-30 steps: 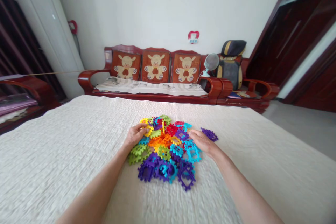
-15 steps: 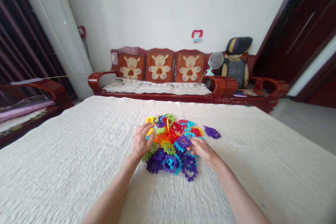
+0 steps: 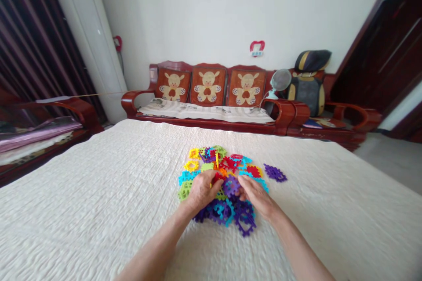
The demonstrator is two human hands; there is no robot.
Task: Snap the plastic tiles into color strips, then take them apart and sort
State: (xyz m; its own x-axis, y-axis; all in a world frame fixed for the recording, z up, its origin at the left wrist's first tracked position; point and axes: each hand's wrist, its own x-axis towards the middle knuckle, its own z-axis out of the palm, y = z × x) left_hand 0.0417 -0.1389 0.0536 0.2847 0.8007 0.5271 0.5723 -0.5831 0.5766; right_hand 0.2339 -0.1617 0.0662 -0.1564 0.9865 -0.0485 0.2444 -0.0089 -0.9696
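- The purple notched plastic piece with a cut-out centre [image 3: 231, 186] is between my two hands, above the near middle of the heap.
- My right hand [image 3: 259, 193] seems to grip that piece by its right edge, between thumb and curled fingers.
- My left hand [image 3: 201, 189] bends over the heap just left of it, fingers curled down; I cannot tell whether they grip anything.
- Around them I see a loose heap of multicoloured, toothed plastic pieces [image 3: 229, 163]: cyan and lime green on the left, a yellow openwork ring-like piece [image 3: 191, 166] farther back, red toward the far right, dark purple nearest me.
- A separate flat purple notched piece [image 3: 275, 173] lies to the right, just apart from the heap.
- Everything rests on a table covered with white quilted cloth [image 3: 99, 202].
- Beyond the table's far edge I have a glossy red-brown wooden sofa [image 3: 130, 99] with three orange-brown cushions bearing cream animal figures [image 3: 208, 85], and a pale round fan [image 3: 281, 80] toward its right end.
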